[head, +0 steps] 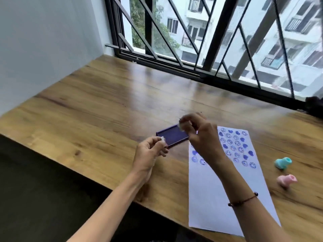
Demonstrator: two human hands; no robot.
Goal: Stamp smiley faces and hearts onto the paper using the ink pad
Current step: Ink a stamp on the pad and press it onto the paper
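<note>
Now my left hand pinches small white stamp... correction below.Disregard the line above; the notes follow.

Now left hand pinches white stamp; right hand grips second stamp over ink pad; paper at pad's four o'clock.

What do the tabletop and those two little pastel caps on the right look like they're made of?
Table: wood or wood-look laminate, with grain, knots and a glossy sheen reflecting the window. Teal cap and pink cap: probably moulded plastic, smooth and matte; too blurred to be sure.

Open purple ink pad flat on the wood, just left of white paper, paper's far half covered in blue smileys and hearts, small whitish stamp above pad, another at its near-left corner
</note>
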